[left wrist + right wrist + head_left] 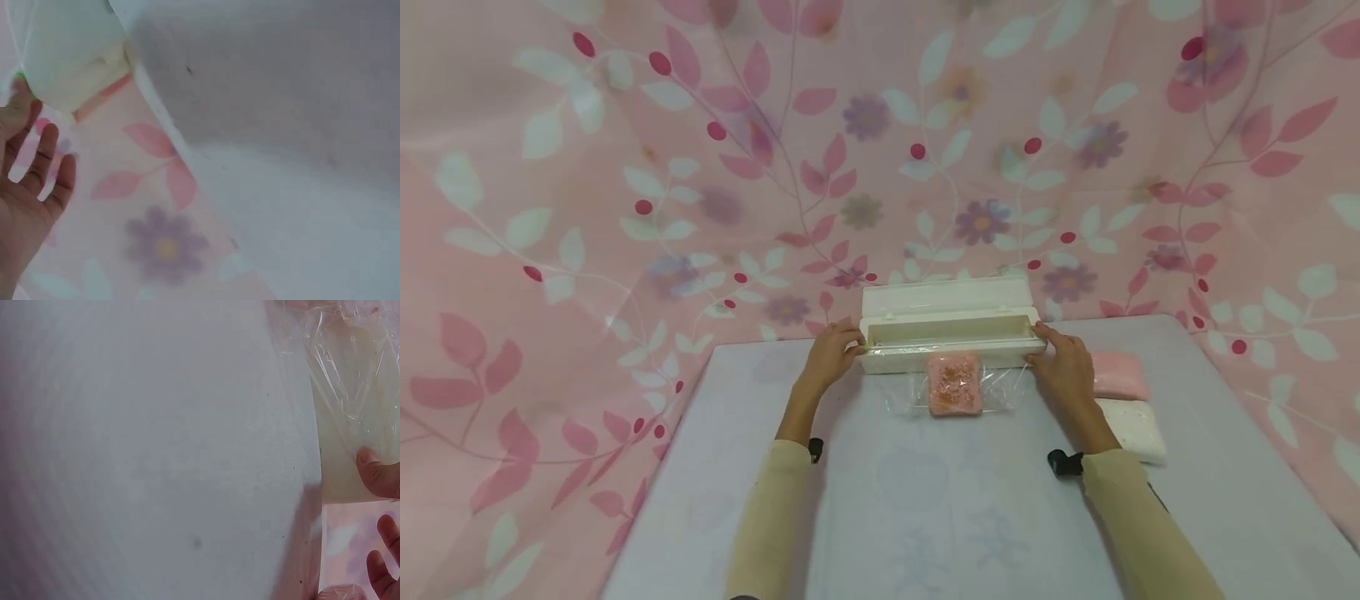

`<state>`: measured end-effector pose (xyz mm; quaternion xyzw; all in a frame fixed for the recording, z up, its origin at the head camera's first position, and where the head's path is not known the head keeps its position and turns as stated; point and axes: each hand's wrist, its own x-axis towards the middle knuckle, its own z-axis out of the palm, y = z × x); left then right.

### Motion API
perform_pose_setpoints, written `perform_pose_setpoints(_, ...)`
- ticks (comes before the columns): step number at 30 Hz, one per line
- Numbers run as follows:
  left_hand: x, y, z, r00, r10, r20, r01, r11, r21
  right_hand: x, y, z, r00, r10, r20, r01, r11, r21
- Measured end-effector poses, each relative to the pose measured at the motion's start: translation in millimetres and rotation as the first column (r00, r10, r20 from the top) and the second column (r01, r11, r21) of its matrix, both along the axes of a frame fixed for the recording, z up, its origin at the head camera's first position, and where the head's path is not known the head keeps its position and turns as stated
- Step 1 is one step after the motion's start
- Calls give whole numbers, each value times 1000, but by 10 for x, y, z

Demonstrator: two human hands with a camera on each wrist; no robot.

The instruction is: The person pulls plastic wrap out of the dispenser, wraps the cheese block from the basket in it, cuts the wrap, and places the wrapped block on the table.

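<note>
A long white cling film dispenser box [951, 357] stands at the table's far edge, its lid [947, 296] tilted up and back. My left hand [831, 358] holds the box's left end, thumb at the front edge by a small green piece [22, 75]. My right hand [1066, 367] grips the right end, its thumb on the front face over clear film [350, 375]. From the box's front, the film spreads down onto the table. A square pink block with brownish patches [955, 385] lies on or in the film, against the box's front.
Right of my right hand lie a pink packet [1118, 375] and a white packet [1131, 429], side by side on the white-covered table [925, 517]. A floral curtain [865, 167] hangs just behind the box and along both sides.
</note>
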<state>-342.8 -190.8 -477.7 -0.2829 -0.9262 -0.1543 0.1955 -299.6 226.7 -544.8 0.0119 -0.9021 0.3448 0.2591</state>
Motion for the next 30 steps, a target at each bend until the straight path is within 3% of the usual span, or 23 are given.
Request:
perform_pose_setpoints(4, 5, -10, 23, 1000, -30, 7, 30, 999, -9, 12, -20, 22, 1000, 1, 7, -1, 1000, -2)
perform_pose_setpoints(9, 33, 22, 25, 995, 37, 90, -39, 999, 22, 36, -16, 74, 999, 36, 36, -35, 999, -6)
perform_pose_setpoints(12, 116, 43, -19, 985, 110, 136, -121, 990, 74, 44, -13, 98, 996, 50, 73, -50, 999, 0)
perform_pose_setpoints(15, 229, 79, -50, 967, 213, 141, -231, 963, 135, 52, -18, 113, 992, 51, 116, -53, 999, 13)
perform_pose_setpoints(18, 356, 135, -63, 918, 331, 217, -379, 893, 244, 54, -24, 113, 989, 58, 133, -61, 998, 19)
perform_pose_setpoints(21, 472, 211, -88, 846, 374, 381, -504, 795, 338, 66, -32, 112, 991, 69, 117, -70, 998, 5)
perform_pose_setpoints(23, 523, 271, -119, 797, 348, 494, -555, 745, 370, 73, -38, 109, 993, 86, 81, -84, 996, -29)
perform_pose_setpoints(25, 538, 335, -166, 759, 303, 576, -585, 705, 400, 78, -44, 107, 994, 106, 30, -103, 992, -77)
perform_pose_setpoints(28, 524, 436, -235, 726, 227, 649, -622, 620, 479, 75, -56, 95, 991, 129, -28, -132, 976, -176)
perform_pose_setpoints(30, 510, 500, -269, 719, 197, 666, -645, 545, 536, 72, -62, 87, 992, 124, -32, -128, 964, -233)
